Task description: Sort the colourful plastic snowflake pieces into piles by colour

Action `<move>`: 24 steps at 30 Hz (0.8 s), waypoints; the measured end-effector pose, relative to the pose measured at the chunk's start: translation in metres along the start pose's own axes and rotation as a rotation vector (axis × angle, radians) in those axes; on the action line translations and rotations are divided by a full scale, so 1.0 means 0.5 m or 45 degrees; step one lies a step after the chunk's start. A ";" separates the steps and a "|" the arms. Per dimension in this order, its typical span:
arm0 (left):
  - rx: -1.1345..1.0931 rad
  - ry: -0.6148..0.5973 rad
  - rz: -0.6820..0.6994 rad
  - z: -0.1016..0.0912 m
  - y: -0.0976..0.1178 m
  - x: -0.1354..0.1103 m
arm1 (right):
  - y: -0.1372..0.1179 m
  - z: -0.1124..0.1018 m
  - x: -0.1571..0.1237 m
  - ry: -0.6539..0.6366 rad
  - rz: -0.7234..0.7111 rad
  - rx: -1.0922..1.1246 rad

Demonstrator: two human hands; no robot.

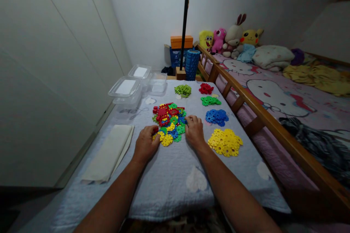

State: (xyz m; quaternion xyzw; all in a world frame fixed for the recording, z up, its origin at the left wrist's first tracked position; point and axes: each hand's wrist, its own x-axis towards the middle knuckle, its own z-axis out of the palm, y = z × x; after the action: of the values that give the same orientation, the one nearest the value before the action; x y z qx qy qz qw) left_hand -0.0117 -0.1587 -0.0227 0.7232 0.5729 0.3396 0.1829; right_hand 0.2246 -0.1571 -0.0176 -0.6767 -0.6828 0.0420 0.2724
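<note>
A mixed heap of red, yellow, green and blue snowflake-shaped plastic pieces (170, 121) lies in the middle of a table covered by a pale blue cloth (169, 178). My left hand (146, 145) rests at the heap's near left edge, fingers curled over a yellow piece. My right hand (194, 130) sits at the heap's right edge, fingers bent down onto the pieces. Sorted piles lie to the right: yellow (225, 142), blue (217, 115), green (210, 100), red (206, 88), and light green (183, 90).
Clear plastic boxes (126, 91) stand at the table's far left. A folded cream cloth (109, 151) lies at the left. A wooden bed rail (262, 120) runs along the right, with plush toys (232, 38) beyond. A black pole (185, 22) rises behind the table.
</note>
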 end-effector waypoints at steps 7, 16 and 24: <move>0.058 -0.002 0.016 0.007 0.005 0.000 | 0.004 0.010 0.001 -0.110 -0.033 -0.080; 0.100 0.018 0.032 0.010 0.006 -0.001 | 0.009 0.003 0.006 -0.082 0.010 -0.002; 0.101 0.018 0.030 0.012 0.003 0.001 | 0.006 0.000 0.003 -0.070 -0.009 0.020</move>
State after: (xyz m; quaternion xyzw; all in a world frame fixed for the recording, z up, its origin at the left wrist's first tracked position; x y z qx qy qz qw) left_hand -0.0067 -0.1580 -0.0258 0.7342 0.5787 0.3236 0.1461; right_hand 0.2273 -0.1557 -0.0182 -0.6707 -0.6920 0.0648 0.2591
